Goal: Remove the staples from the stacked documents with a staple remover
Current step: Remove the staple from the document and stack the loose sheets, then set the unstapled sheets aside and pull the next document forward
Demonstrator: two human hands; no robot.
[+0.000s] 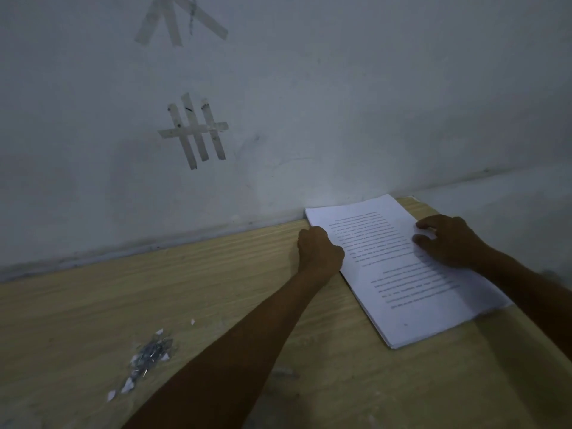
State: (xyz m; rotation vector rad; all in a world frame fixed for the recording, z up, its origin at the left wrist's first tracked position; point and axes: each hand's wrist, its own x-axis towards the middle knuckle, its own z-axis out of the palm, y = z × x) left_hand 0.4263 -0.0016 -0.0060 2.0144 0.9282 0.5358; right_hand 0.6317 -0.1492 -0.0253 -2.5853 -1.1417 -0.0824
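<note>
A stack of printed white documents (402,274) lies on the wooden table (216,289), its far corner near the wall. My left hand (320,250) sits at the stack's left edge near the top corner, fingers curled under so I cannot see what they hold. My right hand (448,241) rests on the top sheet's right side with fingers spread and fairly straight. No staple remover shows in this dim view.
A small pile of pulled staples and paper scraps (148,357) lies on the table at the lower left. The wall (309,119) rises right behind the table, with strips of tape (196,131) stuck on it. The table's right end is beside the stack.
</note>
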